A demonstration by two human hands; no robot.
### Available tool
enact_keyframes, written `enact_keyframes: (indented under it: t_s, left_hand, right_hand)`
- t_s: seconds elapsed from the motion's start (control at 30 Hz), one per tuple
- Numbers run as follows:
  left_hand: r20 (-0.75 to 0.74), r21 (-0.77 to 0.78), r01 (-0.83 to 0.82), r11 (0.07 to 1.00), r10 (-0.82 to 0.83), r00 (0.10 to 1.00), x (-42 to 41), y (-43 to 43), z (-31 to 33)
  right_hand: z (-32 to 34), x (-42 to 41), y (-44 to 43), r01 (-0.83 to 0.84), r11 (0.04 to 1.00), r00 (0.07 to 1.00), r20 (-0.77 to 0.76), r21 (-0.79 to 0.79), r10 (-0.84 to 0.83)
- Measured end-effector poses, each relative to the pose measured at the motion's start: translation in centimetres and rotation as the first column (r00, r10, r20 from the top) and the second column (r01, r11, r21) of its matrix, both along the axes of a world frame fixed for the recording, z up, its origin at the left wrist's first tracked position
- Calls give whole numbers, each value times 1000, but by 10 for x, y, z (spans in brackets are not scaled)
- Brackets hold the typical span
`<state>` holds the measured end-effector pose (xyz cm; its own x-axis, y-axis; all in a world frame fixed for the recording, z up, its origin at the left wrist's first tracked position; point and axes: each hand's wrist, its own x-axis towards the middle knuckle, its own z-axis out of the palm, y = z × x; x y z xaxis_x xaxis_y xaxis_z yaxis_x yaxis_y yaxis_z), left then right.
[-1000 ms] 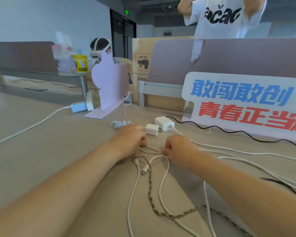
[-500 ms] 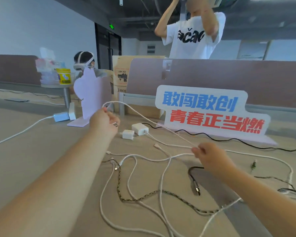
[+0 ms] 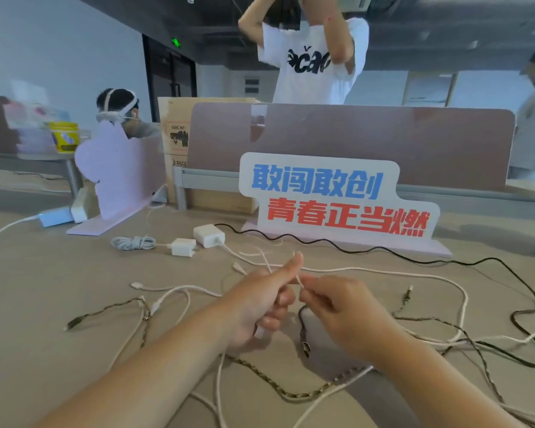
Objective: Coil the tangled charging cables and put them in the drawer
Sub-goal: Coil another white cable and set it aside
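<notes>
Several loose cables lie tangled on the beige table (image 3: 44,288): white cables (image 3: 383,270), a braided brown cable (image 3: 278,387) and a black cable (image 3: 522,304). My left hand (image 3: 260,304) is closed around a white cable, thumb up, just above the table's middle. Close beside it, my right hand (image 3: 337,307) pinches the same white cable. One white cable (image 3: 133,243) lies coiled near two white chargers (image 3: 209,235). No drawer is in view.
A sign with blue and red characters (image 3: 337,199) stands behind the cables, a pink cut-out stand (image 3: 118,174) to its left. A brown divider (image 3: 352,140) and cardboard box (image 3: 173,131) sit behind. One person stands beyond the divider, another sits far left, a third at right.
My hands were spread apart with a white cable stretched between them. Now they have come together at the middle, both on that cable. The view has shifted slightly.
</notes>
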<state>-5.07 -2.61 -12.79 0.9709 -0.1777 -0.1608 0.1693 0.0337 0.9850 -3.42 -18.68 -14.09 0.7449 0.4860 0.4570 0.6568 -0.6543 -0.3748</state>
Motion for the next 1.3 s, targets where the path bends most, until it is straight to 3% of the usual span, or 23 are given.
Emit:
enact_keyframes:
  t_s: [0.07, 0.13, 0.23, 0.3, 0.33, 0.37, 0.43, 0.53, 0.6, 0.67, 0.73, 0.8, 0.87, 0.9, 0.97, 1.03, 1.1, 1.17, 1.23, 1.3]
  left_hand:
    - [88, 25, -77, 997, 75, 993, 4, 5, 2]
    - [117, -127, -274, 953, 289, 950, 16, 19, 8]
    - [16, -531, -491, 690, 588, 809, 34, 60, 21]
    - [-20, -700, -469, 538, 643, 766, 37, 80, 20]
    - [-23, -750, -421, 511, 616, 788, 36, 81, 18]
    - [-16, -769, -366, 523, 558, 830, 34, 77, 16]
    - [27, -685, -273, 675, 398, 917, 26, 56, 13]
    - [114, -323, -73, 943, 116, 987, 10, 24, 7]
    - [159, -133, 4, 991, 18, 987, 2, 10, 2]
    - [172, -150, -85, 985, 111, 979, 4, 10, 4]
    - [148, -347, -269, 898, 336, 930, 15, 27, 10]
    - [68, -610, -390, 690, 535, 842, 25, 55, 18]
    - [20, -783, -363, 506, 603, 797, 29, 78, 21]
    - [19, -820, -328, 468, 595, 803, 28, 81, 20]
    - [57, -805, -260, 533, 506, 861, 24, 74, 16]
    - [141, -678, -131, 723, 303, 942, 17, 55, 11]
    - [186, -453, 19, 891, 74, 980, 11, 36, 5]
    - [209, -197, 95, 976, -53, 976, 3, 20, -1]
    - [237, -111, 68, 992, -40, 971, -2, 9, 0]
    - [232, -263, -72, 962, 136, 963, 2, 13, 6]
  right_hand:
    - [-1, -2, 7, -65, 998, 998, -1, -17, 65]
    - [0, 0, 7, -31, 999, 998, -53, 13, 32]
    - [1, 4, -5, 77, 997, 987, -144, 21, -73]
    - [1, 4, -10, 121, 992, 981, -155, 18, -117]
    - [2, 4, -11, 139, 990, 980, -150, 38, -132]
    - [2, 3, -11, 154, 986, 980, -139, 60, -145]
    - [3, 0, -7, 161, 982, 983, -103, 93, -152]
    - [4, -8, 1, 111, 985, 994, -20, 130, -110]
    - [5, -13, 5, 56, 992, 998, 11, 116, -57]
    - [6, -14, 7, 31, 995, 999, -10, 95, -30]
    - [6, -9, 2, 69, 993, 996, -62, 96, -63]
    - [4, -1, -9, 134, 988, 986, -113, 73, -125]
    - [2, 5, -20, 191, 980, 971, -153, 54, -181]
    - [2, 7, -24, 213, 975, 965, -170, 63, -200]
    - [3, 6, -27, 231, 968, 959, -190, 97, -210]
    - [7, 2, -22, 215, 972, 962, -190, 93, -195]
    - [10, -4, -11, 164, 986, 974, -168, 43, -154]
    - [10, -11, 2, 91, 996, 987, -134, -15, -92]
    - [10, -15, 11, 40, 998, 994, -104, -40, -44]
    - [9, -12, 9, 46, 999, 992, -118, -12, -48]
